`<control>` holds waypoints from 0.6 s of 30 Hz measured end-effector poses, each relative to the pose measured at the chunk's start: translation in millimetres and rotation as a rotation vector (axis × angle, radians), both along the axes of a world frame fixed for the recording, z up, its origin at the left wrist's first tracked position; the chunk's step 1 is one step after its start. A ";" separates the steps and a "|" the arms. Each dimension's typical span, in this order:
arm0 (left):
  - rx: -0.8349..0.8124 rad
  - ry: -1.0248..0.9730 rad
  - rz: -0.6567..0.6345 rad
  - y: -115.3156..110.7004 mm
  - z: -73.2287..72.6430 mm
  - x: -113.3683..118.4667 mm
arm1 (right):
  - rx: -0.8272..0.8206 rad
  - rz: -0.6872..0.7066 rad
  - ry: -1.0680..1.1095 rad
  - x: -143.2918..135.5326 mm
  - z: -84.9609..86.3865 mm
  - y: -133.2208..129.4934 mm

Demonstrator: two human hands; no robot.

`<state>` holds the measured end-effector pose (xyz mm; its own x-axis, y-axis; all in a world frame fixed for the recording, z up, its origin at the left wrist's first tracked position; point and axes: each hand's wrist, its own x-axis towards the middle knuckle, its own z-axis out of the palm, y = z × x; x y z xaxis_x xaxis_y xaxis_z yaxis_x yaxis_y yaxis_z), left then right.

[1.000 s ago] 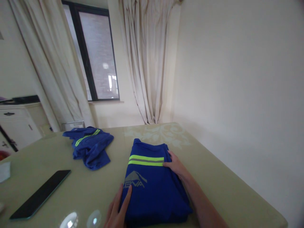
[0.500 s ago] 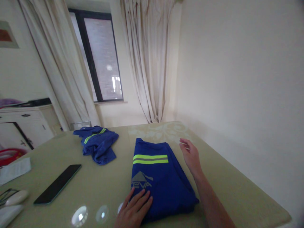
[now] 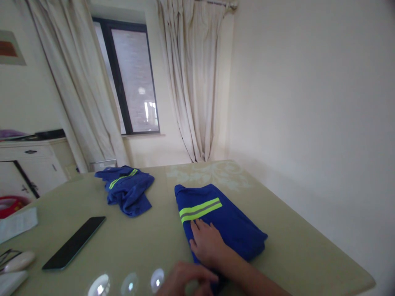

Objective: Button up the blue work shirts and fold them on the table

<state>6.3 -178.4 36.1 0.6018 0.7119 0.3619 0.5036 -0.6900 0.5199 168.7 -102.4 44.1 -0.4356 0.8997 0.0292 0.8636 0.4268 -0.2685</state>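
A folded blue work garment (image 3: 234, 222) with a yellow-green and grey reflective stripe lies on the table, angled toward the right. On top of it, just below the stripe, rests my right hand (image 3: 206, 242), with its fingers stretched out. My left hand (image 3: 187, 279) is at the bottom edge of the view, slightly blurred. Its thumb and forefinger curve together around the garment's near end, which my right forearm partly hides. Farther back on the left, a second blue garment (image 3: 129, 193) with a similar stripe lies crumpled.
A dark phone or tablet (image 3: 75, 242) lies on the table (image 3: 138, 234) at left. Paper (image 3: 20, 224), glasses (image 3: 8, 257) and a pale mouse-shaped object (image 3: 21, 261) are along the left side. A wall (image 3: 314, 123) runs close along the right.
My right hand has come down from beside the garment onto it. My left hand has slid nearer to me at its near end. The garment has turned, its near end swinging right.
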 end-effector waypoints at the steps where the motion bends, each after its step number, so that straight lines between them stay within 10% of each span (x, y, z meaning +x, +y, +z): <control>1: -0.028 -0.036 0.094 14.1 7.1 -10.5 | 0.008 -0.009 -0.022 6.9 5.2 13.3; 5: -0.057 -0.114 0.636 86.2 20.1 -58.6 | 0.103 -0.255 -0.043 42.4 33.8 67.2; 10: 0.142 0.350 1.054 130.0 -9.4 -106.8 | 0.178 -0.469 -0.043 83.5 31.5 81.0; 14: 0.075 0.434 1.167 134.6 -32.5 -120.2 | 0.108 -0.440 -0.135 98.3 3.2 71.7; 18: 0.087 0.469 1.019 137.0 -33.2 -123.4 | 0.132 -0.493 -0.191 99.8 -8.9 94.9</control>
